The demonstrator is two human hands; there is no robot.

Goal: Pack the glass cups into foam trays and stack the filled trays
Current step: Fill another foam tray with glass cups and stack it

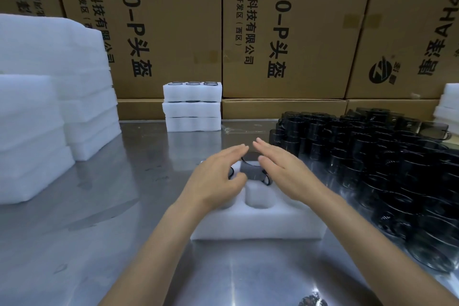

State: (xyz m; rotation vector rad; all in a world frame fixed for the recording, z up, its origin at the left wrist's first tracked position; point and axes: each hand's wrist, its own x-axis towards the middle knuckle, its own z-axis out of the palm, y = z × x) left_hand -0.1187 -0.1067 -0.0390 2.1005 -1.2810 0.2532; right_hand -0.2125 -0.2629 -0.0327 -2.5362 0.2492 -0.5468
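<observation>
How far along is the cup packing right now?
Done: three filled trays stacked at the back. In hand: both hands, left and right, pressing cups into the front tray, whose near pocket shows empty. Left: a large batch of loose cups.

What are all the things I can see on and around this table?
Foam tray: one, white, on the table right in front, a near pocket still empty.
Dark cups in that tray: count unclear, dark glass, far pockets, partly hidden by the hands.
Stack of filled trays: three, white with dark cup rims showing, at the back centre.
Loose cups: many, dark glass, crowded on the right side of the table.
Foam piles: two tall white piles on the left; a smaller white pile at the far right edge.
Cardboard boxes: several, brown with black print, behind the table.
Table: one, shiny metal.
Left hand: over the tray, fingers spread.
Right hand: over the tray, flat and open.
</observation>
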